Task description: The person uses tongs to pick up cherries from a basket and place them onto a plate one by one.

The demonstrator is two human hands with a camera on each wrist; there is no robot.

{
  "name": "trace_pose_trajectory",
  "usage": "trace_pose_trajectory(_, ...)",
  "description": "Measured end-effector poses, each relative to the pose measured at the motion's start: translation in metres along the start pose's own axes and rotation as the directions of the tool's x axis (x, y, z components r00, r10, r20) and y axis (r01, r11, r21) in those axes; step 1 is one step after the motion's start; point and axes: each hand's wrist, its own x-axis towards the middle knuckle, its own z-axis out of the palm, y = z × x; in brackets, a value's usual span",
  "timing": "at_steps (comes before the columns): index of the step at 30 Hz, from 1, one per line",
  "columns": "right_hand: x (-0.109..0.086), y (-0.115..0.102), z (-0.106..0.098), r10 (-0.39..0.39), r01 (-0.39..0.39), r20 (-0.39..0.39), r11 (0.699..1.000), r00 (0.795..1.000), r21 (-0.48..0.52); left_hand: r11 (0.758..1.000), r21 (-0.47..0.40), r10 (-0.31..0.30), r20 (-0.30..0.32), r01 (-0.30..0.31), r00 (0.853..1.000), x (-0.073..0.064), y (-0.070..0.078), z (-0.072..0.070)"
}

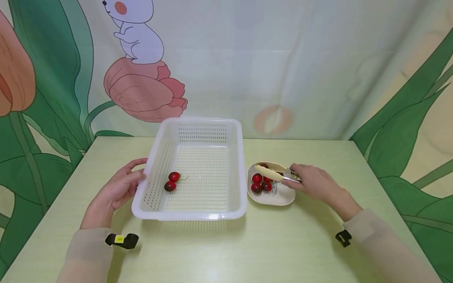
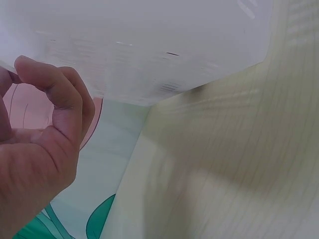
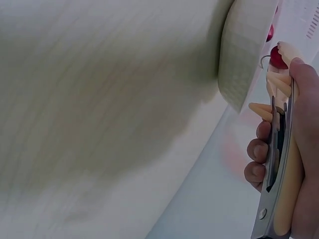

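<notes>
My left hand holds the left rim of a white plastic basket; in the left wrist view, its curled fingers are at the rim. Inside the basket, towards the left, lie two dark red cherries, one with a stem. To the right stands a small cream dish with several cherries. My right hand grips metal tongs with cream scalloped tips, held over the dish. In the right wrist view a stemmed cherry shows right at the tips, partly hidden by them.
The basket and dish stand side by side on a pale green wood-grain table. Behind the table hangs a printed curtain with a rabbit, flowers and leaves. Each wrist wears a black strap.
</notes>
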Motion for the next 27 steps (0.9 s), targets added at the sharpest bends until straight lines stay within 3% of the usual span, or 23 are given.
trace_pose_trajectory(15, 0.0038, 0.0005, 0.0001, 0.069, -0.069, 0.003, 0.998, 0.998, 0.006, 1.0, 0.021, -0.006, -0.013, 0.006, 1.0, 0.0001, -0.0009, 0.0002)
trace_pose_trajectory(27, 0.0051, -0.001, 0.0005, 0.075, -0.074, 0.018, 0.997, 0.997, -0.037, 0.999, 0.031, -0.008, -0.016, 0.009, 1.0, -0.0003, 0.0002, 0.0015)
